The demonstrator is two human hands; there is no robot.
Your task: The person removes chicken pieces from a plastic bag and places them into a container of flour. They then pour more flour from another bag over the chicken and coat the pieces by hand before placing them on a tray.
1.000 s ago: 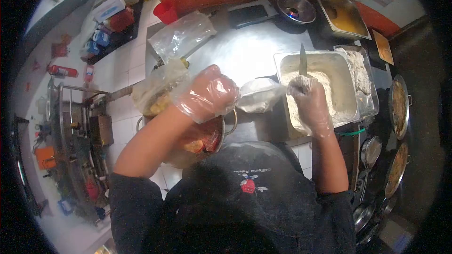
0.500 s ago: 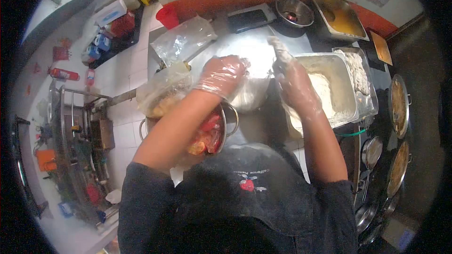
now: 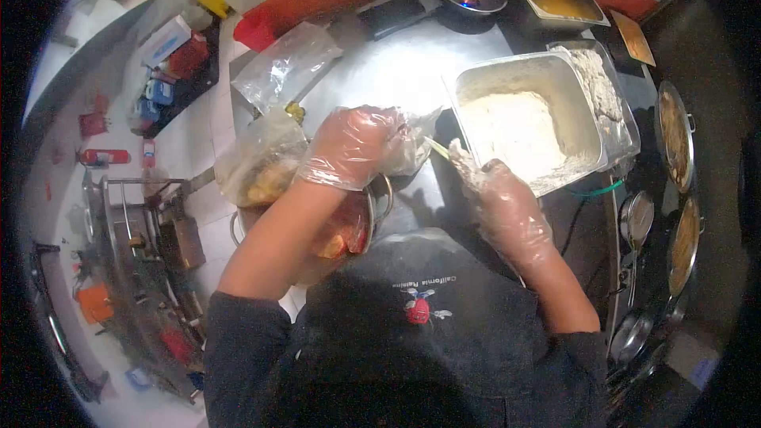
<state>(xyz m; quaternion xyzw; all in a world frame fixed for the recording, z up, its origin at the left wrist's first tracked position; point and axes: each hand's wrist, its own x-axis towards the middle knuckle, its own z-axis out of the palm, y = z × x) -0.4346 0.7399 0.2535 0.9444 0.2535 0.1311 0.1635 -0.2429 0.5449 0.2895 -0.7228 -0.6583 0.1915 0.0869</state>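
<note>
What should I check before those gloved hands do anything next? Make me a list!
1. Gloves on both hands: ok, clear plastic covers each.
2. Left hand gripping the clear bag: ok.
3. Right hand holding the knife: ok, its blade points toward the bag.
4. Blade safely away from the left fingers: cannot tell, the gap isn't clear.
5. Right hand clean: not ok, white powder coats its fingers.
6. Metal tub standing upright: ok, with powder inside.

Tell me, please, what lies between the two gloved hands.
In the head view, a plastic bag at the left hand and the knife in the right hand.
</note>
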